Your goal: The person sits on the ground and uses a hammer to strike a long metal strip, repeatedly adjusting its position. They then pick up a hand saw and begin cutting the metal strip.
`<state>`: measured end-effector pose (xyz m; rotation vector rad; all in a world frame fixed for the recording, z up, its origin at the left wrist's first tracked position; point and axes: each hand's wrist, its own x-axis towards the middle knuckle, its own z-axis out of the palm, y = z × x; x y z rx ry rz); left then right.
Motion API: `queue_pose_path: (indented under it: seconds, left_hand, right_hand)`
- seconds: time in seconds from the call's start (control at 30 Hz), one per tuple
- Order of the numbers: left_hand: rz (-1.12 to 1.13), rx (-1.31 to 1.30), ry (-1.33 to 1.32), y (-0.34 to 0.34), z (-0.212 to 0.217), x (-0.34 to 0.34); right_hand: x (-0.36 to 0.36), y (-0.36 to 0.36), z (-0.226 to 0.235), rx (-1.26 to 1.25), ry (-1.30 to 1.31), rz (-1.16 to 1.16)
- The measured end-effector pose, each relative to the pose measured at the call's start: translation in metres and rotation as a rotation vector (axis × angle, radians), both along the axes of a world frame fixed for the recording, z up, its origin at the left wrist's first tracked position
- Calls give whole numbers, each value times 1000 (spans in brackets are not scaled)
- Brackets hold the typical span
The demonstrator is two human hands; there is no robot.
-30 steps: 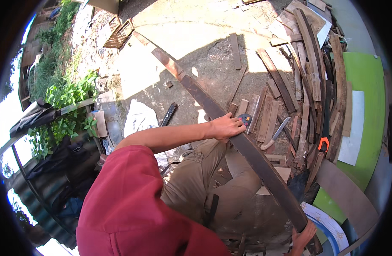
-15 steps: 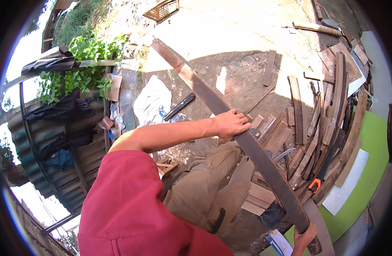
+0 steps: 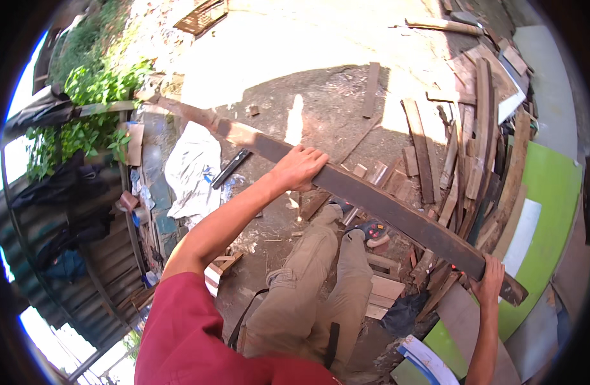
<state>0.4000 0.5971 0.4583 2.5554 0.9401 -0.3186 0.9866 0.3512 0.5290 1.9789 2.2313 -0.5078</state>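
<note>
Glaring sunlight bleaches the yard ground [image 3: 269, 48] at 12 o'clock; shade [image 3: 336, 86] covers the middle. Corrugated metal sheeting [image 3: 64, 301] stands at 8, leafy plants [image 3: 93, 83] at 10, a lime-green panel [image 3: 551, 186] at 3.

Your shirt [image 3: 186, 321] is a plain deep red, and your trousers [image 3: 295, 301] are khaki brown with a black strap [image 3: 333, 343] on one leg. Your plank [image 3: 397, 215] is dark brown, turning to paler, blotchy brown toward its far end. Your dark shoe [image 3: 372, 228] shows small red spots. Around you, the cloth [image 3: 191, 163] is white, the bag [image 3: 404, 313] black, the leaves [image 3: 93, 86] bright green, the large panel [image 3: 545, 186] lime green, and the corrugated sheet [image 3: 109, 282] dark with striped ribs
</note>
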Motion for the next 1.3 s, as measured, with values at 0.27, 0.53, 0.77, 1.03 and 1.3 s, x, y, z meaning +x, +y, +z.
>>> queue_pose_path:
  seconds: [0.27, 0.53, 0.77, 1.03, 1.3]
  left_hand:
    - [144, 0, 67, 8, -101, 35]
    - [133, -7, 136, 9, -227, 69]
    - [122, 21, 70, -14, -311, 102]
    - [149, 25, 98, -18, -310, 113]
    - [55, 105, 74, -12, -318, 99]
  right_hand:
    - [35, 53, -134, 52, 59, 76]
    - [52, 36, -310, 9, 6, 5]
    - [80, 18, -402, -68, -3, -36]
    - [67, 15, -399, -84, -181, -132]
    - [-77, 37, -382, 124, 161, -113]
